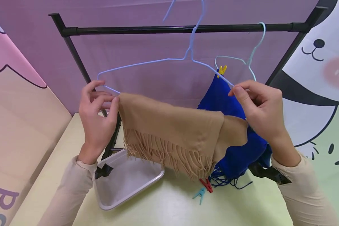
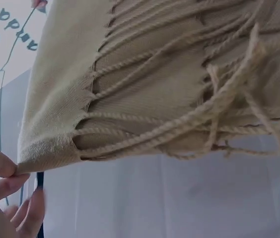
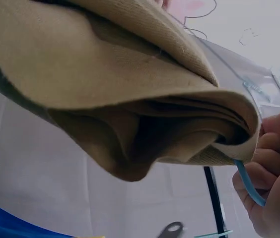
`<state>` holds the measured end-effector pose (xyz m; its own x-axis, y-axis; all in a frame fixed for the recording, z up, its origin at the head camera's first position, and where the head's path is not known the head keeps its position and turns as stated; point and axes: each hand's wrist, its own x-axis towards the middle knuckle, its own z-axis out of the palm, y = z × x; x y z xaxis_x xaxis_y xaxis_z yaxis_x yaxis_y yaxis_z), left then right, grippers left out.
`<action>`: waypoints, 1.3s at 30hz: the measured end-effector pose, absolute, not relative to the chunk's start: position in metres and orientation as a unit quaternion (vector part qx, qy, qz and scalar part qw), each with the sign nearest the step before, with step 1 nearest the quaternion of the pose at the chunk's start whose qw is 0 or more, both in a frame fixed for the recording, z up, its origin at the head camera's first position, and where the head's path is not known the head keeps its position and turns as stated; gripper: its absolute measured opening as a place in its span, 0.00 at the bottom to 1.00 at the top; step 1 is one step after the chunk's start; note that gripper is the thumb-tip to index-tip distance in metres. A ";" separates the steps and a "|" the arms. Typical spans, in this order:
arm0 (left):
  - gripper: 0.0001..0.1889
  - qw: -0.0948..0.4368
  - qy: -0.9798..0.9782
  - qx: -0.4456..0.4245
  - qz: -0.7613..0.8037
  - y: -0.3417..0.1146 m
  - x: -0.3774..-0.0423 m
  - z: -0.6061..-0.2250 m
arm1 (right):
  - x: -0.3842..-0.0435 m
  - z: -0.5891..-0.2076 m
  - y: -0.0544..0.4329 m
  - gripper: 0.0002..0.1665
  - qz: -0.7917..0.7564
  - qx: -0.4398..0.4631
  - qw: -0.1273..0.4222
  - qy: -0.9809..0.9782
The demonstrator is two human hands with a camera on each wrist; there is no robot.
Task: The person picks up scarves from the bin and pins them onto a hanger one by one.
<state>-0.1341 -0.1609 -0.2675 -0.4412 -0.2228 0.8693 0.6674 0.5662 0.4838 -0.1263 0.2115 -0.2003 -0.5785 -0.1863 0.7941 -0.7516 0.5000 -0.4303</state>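
A tan fringed scarf (image 1: 169,110) hangs folded over a light blue wire hanger (image 1: 141,63), its twisted tassels dangling at the front. My left hand (image 1: 97,116) pinches the scarf's upper left corner between thumb and finger, as the left wrist view also shows. With curled fingers my right hand (image 1: 261,105) grips the right end of the hanger. The hanger's neck crosses in front of the black rail (image 1: 135,30); its hook top is out of frame, so I cannot tell whether it rests there. Open folds of the scarf (image 3: 130,69) droop near my right hand.
Behind the scarf, a blue fringed cloth (image 1: 237,157) hangs from a pale green hanger (image 1: 251,58) with a yellow clothespin (image 1: 221,71). A white tray (image 1: 124,182) sits on the table at left. Red (image 1: 207,185) and blue clothespins (image 1: 199,195) lie on the table.
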 end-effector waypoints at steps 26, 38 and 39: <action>0.13 0.193 -0.746 -0.138 -0.622 -0.180 -0.136 -0.319 | -0.129 -0.225 0.199 0.10 0.420 0.245 0.360 -0.796; 0.13 0.222 -0.739 -0.104 -0.627 -0.197 -0.135 -0.329 | -0.126 -0.227 0.192 0.10 0.422 0.261 0.373 -0.784; 0.13 0.221 -0.741 -0.102 -0.626 -0.199 -0.135 -0.331 | -0.127 -0.227 0.191 0.10 0.423 0.269 0.371 -0.782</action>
<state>-0.1348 -0.1986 -0.3307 -0.8814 -0.1266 0.4551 0.4276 0.1956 0.8825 -0.1266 0.1910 -0.2273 -0.5802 -0.1068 0.8074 -0.7343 0.4974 -0.4619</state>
